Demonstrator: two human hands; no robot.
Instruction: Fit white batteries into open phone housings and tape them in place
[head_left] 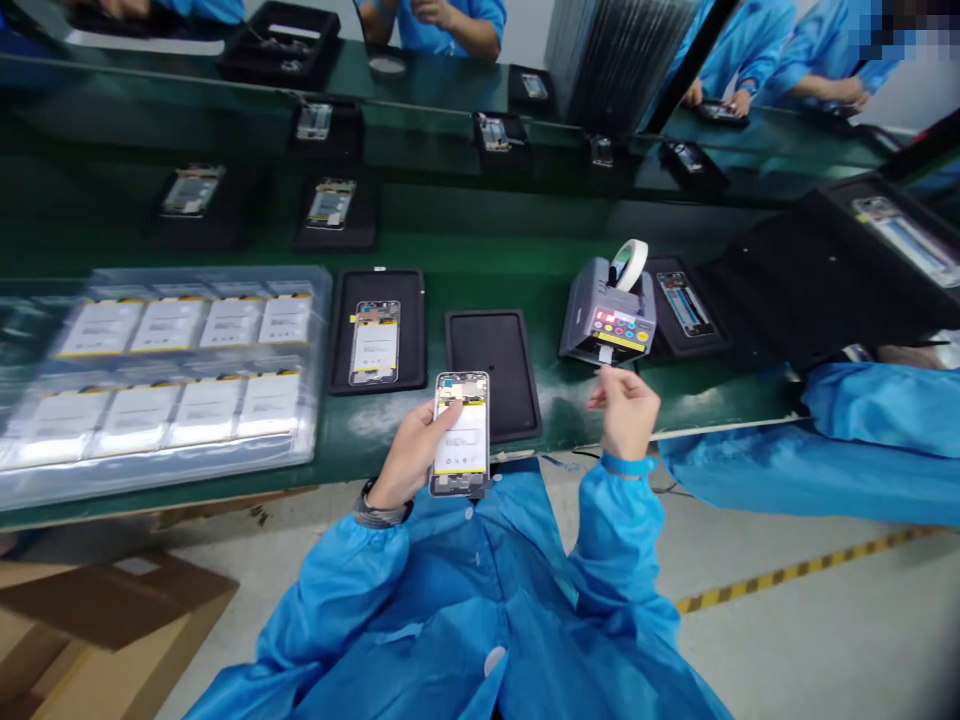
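At right stands a tape dispenser. The opened phone is near, gripped in the left hand, thumb across its face. The right hand curls its fingers beside the tape strip; whether they pinch it, I cannot tell.

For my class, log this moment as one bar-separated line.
left hand: holds opened phone | right hand: fingers near tape end, contact unclear | tape dispenser: on green table | clear tray: holds white batteries
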